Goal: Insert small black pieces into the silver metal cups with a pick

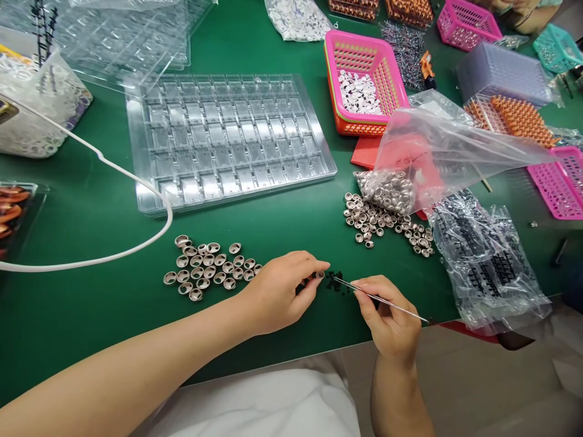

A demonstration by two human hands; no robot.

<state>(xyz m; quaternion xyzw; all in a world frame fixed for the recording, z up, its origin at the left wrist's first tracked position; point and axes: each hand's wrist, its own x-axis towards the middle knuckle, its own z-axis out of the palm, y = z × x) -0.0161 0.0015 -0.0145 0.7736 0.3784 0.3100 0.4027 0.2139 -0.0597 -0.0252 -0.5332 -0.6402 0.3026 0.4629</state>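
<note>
Metal cup (320, 275) is pinched in L hand (280, 290); R hand (394, 312) pinches tweezers (382, 298), tips at blk bits (336, 283). Clear tray (232, 136) lies beyond, w/ loose cups (209, 272) nearer.

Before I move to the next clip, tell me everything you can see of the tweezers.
The tweezers are slim and silvery, apparently metal, with two long, narrow arms. They slant across the right hand, pinched between thumb and fingers. One end points into the small black bits on the green table; the other sticks out past the hand. Whether the tips grip anything is unclear.
</note>
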